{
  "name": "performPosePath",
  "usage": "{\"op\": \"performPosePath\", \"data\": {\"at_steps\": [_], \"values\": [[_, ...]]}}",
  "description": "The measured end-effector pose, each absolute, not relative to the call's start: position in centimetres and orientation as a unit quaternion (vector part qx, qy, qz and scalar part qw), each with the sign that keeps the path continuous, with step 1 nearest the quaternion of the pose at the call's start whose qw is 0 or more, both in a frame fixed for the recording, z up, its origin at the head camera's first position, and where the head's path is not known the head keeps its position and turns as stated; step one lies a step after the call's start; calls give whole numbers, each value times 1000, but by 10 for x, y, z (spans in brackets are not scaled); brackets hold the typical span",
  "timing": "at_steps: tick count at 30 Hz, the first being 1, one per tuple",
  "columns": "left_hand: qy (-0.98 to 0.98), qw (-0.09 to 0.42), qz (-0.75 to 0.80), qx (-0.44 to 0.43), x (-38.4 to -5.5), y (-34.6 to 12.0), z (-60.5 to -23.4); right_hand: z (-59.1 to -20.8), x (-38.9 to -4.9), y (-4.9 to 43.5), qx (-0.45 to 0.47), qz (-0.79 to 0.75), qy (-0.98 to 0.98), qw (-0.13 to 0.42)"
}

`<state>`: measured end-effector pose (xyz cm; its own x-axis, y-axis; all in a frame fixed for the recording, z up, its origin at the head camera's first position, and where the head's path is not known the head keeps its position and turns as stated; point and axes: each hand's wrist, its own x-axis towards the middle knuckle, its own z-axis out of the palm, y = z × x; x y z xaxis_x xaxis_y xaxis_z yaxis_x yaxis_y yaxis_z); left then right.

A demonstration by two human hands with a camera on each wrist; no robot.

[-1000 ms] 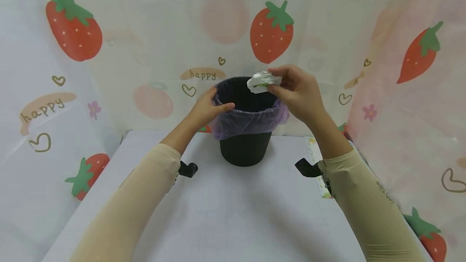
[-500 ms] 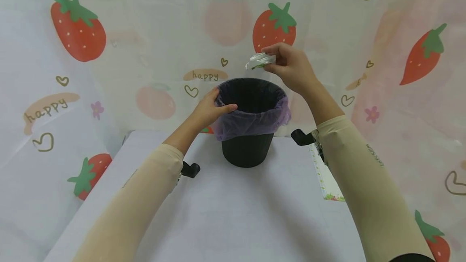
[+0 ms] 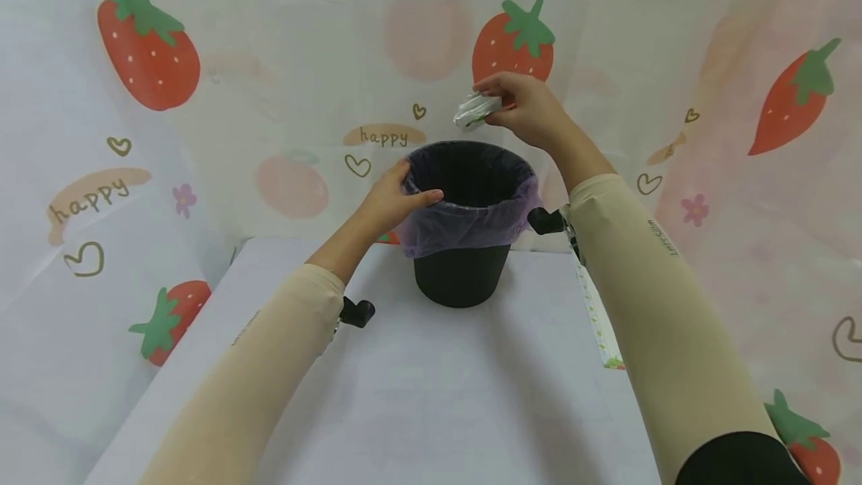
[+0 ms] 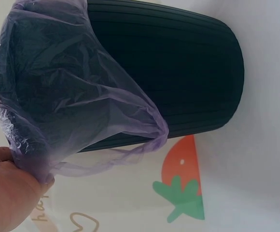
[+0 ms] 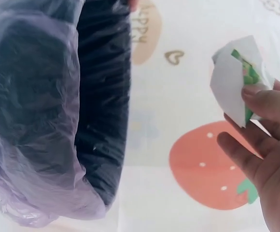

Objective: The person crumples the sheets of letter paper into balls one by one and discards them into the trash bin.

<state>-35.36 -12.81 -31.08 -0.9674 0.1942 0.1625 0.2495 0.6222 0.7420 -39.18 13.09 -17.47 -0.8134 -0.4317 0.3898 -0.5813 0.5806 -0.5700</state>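
A black trash can (image 3: 461, 275) stands upright on the white table, lined with a thin purple garbage bag (image 3: 465, 227) folded over its rim. My left hand (image 3: 390, 200) grips the left side of that rim, thumb inside and fingers at the outer edge; the left wrist view shows the bag (image 4: 82, 92) bunched near the thumb. Above the opening, my right hand (image 3: 528, 111) pinches a crumpled white and silvery wrapper (image 3: 475, 110). In the right wrist view, green print shows on the wrapper (image 5: 231, 79), held between thumb and fingers, apart from the can.
A flat sheet with a flowered border (image 3: 601, 324) lies on the table (image 3: 438, 395), partly under my right forearm. Behind the can hangs a strawberry-print backdrop (image 3: 303, 58), which also runs along both sides. Black camera mounts (image 3: 547, 221) stick out from my wrists.
My right hand has lifted the wrapper from the can's rim to above the opening, then moved slightly left. My left hand keeps its grip on the rim.
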Motion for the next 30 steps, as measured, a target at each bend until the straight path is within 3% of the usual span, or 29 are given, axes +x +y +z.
{"op": "performPosePath", "data": {"at_steps": [15,30], "values": [[-900,31,-417,-123,-352,-130,-310,-181,-422,140,270,298,-914,58],[-897,31,-424,-120,-350,-130,-310,-186,-424,133,253,291,-922,28]]}}
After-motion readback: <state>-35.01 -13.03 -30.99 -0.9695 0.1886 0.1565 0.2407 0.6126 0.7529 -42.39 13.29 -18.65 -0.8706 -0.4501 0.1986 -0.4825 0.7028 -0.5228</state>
